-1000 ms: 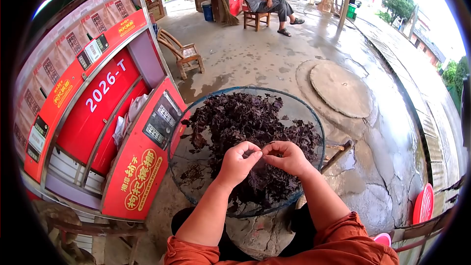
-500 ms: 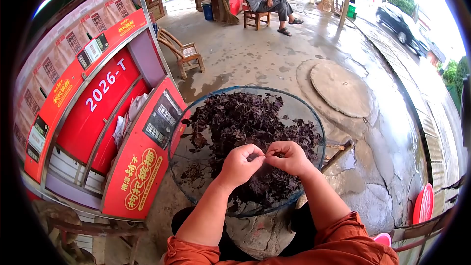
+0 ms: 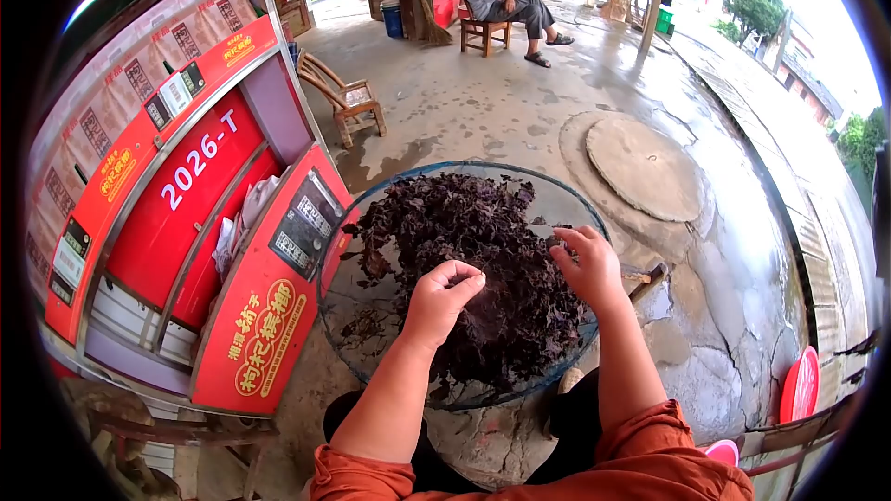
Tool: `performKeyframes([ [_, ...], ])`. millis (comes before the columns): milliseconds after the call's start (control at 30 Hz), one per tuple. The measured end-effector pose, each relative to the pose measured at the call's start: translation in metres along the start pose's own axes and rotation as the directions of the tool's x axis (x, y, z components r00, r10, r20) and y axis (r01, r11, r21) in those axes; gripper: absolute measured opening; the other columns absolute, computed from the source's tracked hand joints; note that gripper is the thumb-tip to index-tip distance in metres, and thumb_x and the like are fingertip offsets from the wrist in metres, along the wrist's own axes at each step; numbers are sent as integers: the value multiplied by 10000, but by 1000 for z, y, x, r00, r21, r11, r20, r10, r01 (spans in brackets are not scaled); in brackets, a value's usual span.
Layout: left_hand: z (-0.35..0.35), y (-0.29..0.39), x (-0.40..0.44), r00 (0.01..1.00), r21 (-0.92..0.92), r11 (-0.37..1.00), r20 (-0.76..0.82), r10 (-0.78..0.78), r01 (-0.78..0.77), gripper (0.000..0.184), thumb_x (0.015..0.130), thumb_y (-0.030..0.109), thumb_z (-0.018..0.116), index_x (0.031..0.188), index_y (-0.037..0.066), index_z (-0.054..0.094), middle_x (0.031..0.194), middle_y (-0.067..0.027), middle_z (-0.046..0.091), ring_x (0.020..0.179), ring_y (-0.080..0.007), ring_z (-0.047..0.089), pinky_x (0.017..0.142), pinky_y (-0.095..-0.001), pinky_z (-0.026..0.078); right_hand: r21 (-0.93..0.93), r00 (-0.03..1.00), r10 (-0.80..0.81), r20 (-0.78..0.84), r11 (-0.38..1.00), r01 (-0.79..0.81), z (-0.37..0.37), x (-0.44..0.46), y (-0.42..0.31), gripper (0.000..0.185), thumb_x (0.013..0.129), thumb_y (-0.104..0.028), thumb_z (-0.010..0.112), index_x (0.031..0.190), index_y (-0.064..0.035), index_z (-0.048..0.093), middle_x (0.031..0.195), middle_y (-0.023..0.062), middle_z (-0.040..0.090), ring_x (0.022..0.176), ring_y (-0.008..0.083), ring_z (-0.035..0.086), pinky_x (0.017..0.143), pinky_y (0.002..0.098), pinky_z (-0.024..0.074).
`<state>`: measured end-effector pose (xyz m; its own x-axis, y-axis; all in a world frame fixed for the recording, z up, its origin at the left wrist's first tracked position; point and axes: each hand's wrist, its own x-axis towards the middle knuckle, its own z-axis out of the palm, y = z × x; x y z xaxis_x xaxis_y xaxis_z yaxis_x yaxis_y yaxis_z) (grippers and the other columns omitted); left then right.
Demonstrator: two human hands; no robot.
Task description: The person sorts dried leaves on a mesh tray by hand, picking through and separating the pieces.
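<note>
Dark purple, crinkled dried leaves (image 3: 464, 223) lie in a loose heap on a round mesh tray with a blue rim (image 3: 357, 373). Above the near left part of the heap is my left hand (image 3: 440, 304), thumb and forefinger pressed together. A tiny pale spot shows at its fingertips, too small to name. My right hand (image 3: 592, 264) hovers over the heap's right side near the rim, fingers apart and with nothing visible in them. The two hands are well separated.
A red display cabinet (image 3: 223, 186) stands close on the left. Behind the tray is a small bamboo chair (image 3: 348, 102). Farther back a person (image 3: 506, 5) sits on a wooden chair. A round concrete cover (image 3: 645, 170) and a red basin (image 3: 800, 385) are to the right.
My hands were together at the fingertips over the heap. The right hand has moved away to the right and up and opened; the left stays pinched. The car on the road has gone from view.
</note>
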<state>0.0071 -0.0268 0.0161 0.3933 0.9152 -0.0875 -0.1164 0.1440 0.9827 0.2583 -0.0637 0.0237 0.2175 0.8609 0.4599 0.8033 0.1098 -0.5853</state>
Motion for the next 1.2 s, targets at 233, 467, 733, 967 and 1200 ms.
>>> performKeyframes([
  [233,20,-16,3,980,61,979,-12,197,-196,74,907,120,711,942,58,691,862,56,633,751,-22,535,681,-195,435,718,833,-72,549,551,-426,30,-23,-39,239,908,-185,745,1072,-33,660,973,-18,661,902,62,587,816,242,492],
  [467,10,-10,0,923,403,835,73,378,-374,69,901,84,682,940,27,676,887,-35,678,830,-138,622,779,-285,492,540,829,48,557,737,-406,31,-23,-34,92,902,-91,694,958,-26,659,807,-47,615,758,38,533,667,220,450],
  [733,10,-3,0,820,644,610,47,571,-461,42,848,80,686,878,63,661,834,-87,662,740,-236,641,657,-329,512,575,882,-85,464,787,-226,17,-16,-28,15,856,-29,648,865,-18,653,778,-45,607,736,44,530,651,225,441],
  [967,5,-9,5,901,406,812,77,428,-420,153,901,59,664,1046,30,707,973,-64,705,916,-155,655,813,-280,508,818,881,183,437,326,-474,20,-10,-8,54,912,-58,673,955,-26,680,901,7,666,762,103,581,712,250,474],
  [1200,6,1,1,992,178,976,46,121,-128,134,919,92,681,1028,20,711,993,-18,698,922,-86,622,824,-249,495,851,862,129,491,142,-506,26,-14,-23,134,894,-22,687,1011,-16,622,883,31,656,811,135,624,741,275,498],
])
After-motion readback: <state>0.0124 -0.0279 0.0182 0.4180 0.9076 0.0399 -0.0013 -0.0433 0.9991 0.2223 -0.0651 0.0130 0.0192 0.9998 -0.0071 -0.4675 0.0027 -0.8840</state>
